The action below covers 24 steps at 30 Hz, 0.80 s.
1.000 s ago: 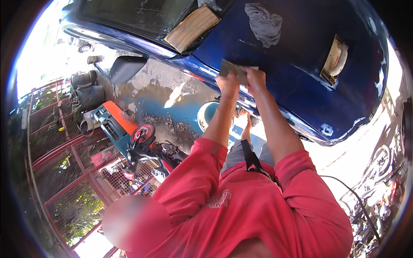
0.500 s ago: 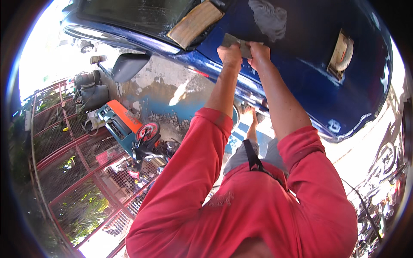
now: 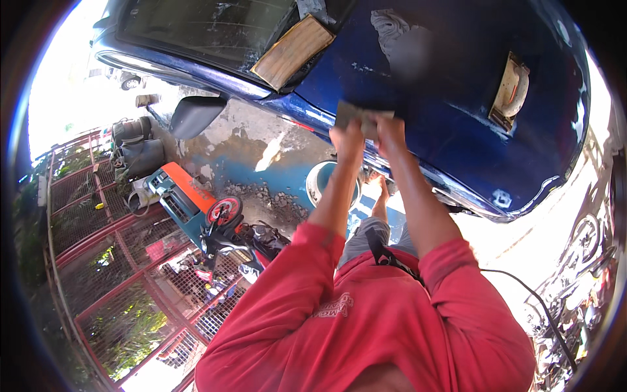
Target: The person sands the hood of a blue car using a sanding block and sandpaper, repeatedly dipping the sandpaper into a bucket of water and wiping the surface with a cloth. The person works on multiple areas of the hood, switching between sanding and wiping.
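Close together at the near edge of a dark blue car hood [image 3: 450, 75], my left hand [image 3: 347, 140] and my right hand [image 3: 390, 133] are both closed on one flat grey-brown sheet [image 3: 348, 114] that looks like sandpaper. It stretches between my fingers, slightly blurred. Farther up the hood lies a crumpled grey cloth [image 3: 388, 29], beside a pale hazy patch. To the right rests a hand sander [image 3: 509, 91] with a light curved handle. A worn wooden board [image 3: 294, 52] lies by the base of the windshield.
A side mirror [image 3: 197, 116] juts from the car on the left. Below the hood edge stands a round white bucket [image 3: 318, 183]. An orange and teal machine [image 3: 179, 189] and a motorcycle [image 3: 225, 222] are at the left, near red mesh fencing [image 3: 124, 242]. A dark cable [image 3: 542, 304] hangs at right.
Both hands have drawn the sheet toward me, down to the hood's near edge. My forearms are pulled back, and more of the bucket shows beside my left arm.
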### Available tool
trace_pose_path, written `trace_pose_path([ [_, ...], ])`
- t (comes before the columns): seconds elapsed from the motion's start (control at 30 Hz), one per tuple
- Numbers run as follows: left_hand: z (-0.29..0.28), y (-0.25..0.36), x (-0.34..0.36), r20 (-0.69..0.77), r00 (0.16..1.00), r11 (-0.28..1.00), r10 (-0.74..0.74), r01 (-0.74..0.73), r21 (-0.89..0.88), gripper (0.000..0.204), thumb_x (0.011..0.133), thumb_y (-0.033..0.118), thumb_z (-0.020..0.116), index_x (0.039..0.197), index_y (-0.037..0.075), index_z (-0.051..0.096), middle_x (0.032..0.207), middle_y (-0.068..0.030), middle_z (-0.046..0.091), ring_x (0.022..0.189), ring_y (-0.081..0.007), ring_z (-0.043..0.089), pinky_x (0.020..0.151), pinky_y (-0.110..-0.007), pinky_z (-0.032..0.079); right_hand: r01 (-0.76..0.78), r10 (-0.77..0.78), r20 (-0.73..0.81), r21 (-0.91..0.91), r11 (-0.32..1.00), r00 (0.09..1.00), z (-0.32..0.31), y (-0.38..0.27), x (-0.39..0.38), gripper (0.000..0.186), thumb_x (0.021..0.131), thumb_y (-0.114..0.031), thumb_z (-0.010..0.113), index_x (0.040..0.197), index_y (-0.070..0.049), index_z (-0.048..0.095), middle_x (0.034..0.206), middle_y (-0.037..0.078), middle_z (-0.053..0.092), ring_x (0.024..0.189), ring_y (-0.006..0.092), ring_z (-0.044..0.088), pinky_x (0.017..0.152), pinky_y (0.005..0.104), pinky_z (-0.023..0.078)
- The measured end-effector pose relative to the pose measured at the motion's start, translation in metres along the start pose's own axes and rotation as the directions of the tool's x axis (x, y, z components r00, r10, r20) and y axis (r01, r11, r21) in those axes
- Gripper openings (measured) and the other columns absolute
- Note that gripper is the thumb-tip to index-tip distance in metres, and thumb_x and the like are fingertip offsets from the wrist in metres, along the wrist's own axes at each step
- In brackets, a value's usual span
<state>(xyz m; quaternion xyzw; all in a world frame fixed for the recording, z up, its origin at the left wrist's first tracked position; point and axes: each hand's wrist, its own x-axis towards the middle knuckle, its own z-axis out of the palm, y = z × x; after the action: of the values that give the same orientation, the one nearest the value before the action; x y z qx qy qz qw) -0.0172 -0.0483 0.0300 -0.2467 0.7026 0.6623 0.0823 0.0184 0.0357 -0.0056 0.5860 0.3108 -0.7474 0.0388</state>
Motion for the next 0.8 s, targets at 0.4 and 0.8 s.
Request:
trace_pose_path([
  [0.4, -0.033, -0.028, -0.018, 0.095, 0.976, 0.966, -0.195, 0.208, -0.156, 0.011, 0.085, 0.008, 0.072, 0.082, -0.002, 0.068, 0.063, -0.0058, 0.061, 0.041, -0.0152, 0.051, 0.037, -0.032, 0.035, 0.211, -0.212, 0.081, 0.016, 0.977, 0.974, -0.005, 0.027, 0.003, 0.017, 0.089, -0.013, 0.081, 0.099, 0.0, 0.078, 0.087, 0.011, 0.076, 0.069, 0.0232, 0.073, 0.057, 0.0404, 0.055],
  [0.8, -0.018, -0.015, -0.029, 0.106, 0.981, 0.954, -0.16, 0.181, -0.238, 0.008, 0.093, 0.005, 0.067, 0.09, -0.001, 0.061, 0.063, -0.0063, 0.056, 0.038, -0.0143, 0.043, 0.036, -0.032, 0.03, 0.34, -0.317, 0.154, -0.162, 0.926, 0.936, -0.005, 0.013, 0.015, 0.024, 0.088, -0.014, 0.081, 0.105, 0.002, 0.078, 0.096, 0.014, 0.078, 0.075, 0.0253, 0.075, 0.062, 0.0385, 0.057],
])
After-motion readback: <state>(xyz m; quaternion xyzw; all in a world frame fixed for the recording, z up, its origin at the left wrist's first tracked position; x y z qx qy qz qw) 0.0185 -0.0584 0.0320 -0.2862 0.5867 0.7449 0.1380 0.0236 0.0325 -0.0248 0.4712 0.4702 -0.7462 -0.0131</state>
